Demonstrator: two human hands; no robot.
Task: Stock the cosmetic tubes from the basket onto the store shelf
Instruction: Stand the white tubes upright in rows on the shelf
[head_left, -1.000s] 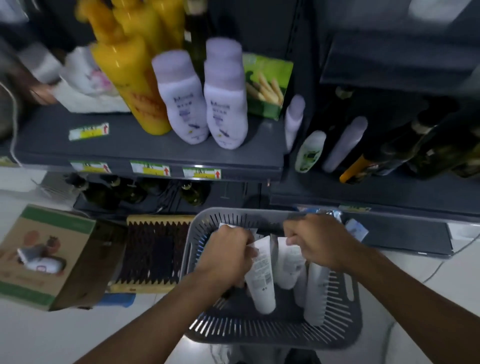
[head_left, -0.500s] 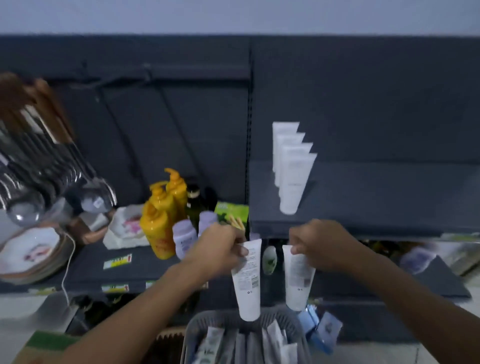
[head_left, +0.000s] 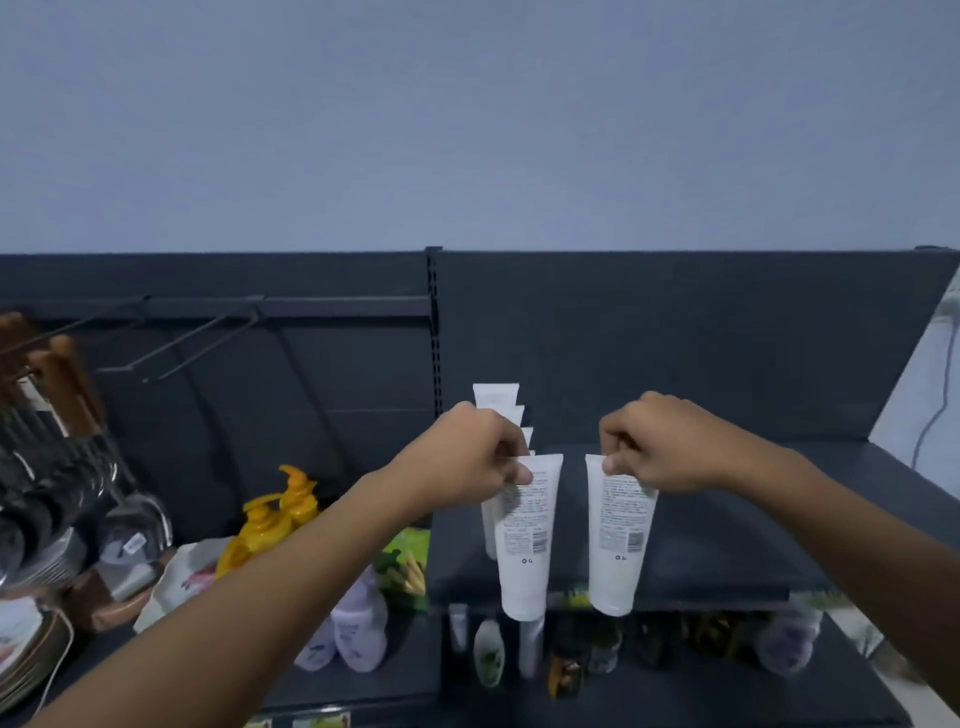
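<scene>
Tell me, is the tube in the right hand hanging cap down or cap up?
Cap down. The right hand pinches the white tube by its flat crimped end, and the rounded cap end hangs lowest, at the shelf's front edge.

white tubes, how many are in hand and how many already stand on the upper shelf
White tubes held: 2, one in the left hand at, one in the right hand at
White tubes standing in the row on the upper shelf: 3 visible
Total: 5
</scene>
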